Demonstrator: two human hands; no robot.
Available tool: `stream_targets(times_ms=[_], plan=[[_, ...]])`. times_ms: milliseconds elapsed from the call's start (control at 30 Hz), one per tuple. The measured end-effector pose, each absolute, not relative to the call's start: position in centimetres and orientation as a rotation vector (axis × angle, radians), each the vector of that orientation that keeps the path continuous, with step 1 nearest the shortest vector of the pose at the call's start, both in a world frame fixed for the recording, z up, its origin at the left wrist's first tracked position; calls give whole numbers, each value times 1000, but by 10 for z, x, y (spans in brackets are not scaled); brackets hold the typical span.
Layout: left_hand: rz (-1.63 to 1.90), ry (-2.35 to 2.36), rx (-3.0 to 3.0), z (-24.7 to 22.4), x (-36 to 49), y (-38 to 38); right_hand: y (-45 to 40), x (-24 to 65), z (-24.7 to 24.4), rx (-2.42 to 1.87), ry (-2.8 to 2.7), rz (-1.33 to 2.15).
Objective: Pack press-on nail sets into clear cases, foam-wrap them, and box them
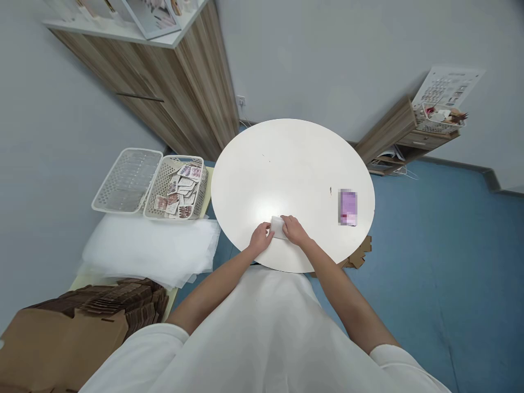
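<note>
**Light white packet, held at both sides**

The white packet (278, 227) lies at the near edge of the round surface (286, 164) — left hand (260, 240) gripping its left side, right hand (295, 231) its right. It looks light, thin and soft, likelier to crease than break; slipperiness is hard to tell. Best hold: opposite side edges, pinched gently — fingertips flat.

White short-sleeved top (270, 333), smooth plain cloth over the front, soft grey-shaded folds running lengthwise, loose white left sleeve (143, 349) and matching right sleeve (403, 363), each with a neat rounded edge, bare forearms (219, 284) below.
</note>
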State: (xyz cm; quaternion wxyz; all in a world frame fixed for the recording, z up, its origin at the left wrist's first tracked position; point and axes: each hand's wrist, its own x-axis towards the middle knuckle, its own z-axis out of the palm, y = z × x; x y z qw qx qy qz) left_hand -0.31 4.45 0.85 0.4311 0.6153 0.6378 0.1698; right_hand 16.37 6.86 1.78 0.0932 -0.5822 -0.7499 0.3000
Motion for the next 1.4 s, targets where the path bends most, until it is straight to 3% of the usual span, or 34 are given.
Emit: stream_targets(times_ms=[133,267,467,733,967,1400], plan=[[497,1716,1489,2,3,47,56,162,8,-1908,-1850,778],[537,1649,1527,-1,2,51,35,161,10,-1815,-1775,772],[542,1726,1487,2,3,48,11,161,8,-1769,-1774,988],[528,1893,1101,10,8,40,-2,157,10,-1779,-1311,1433],[620,1763,1103,5,5,39,11,145,23,-1825,-1109,1506],[954,1874,1083,-4,-133,92,89,1,23,-1692,-1131,1612]])
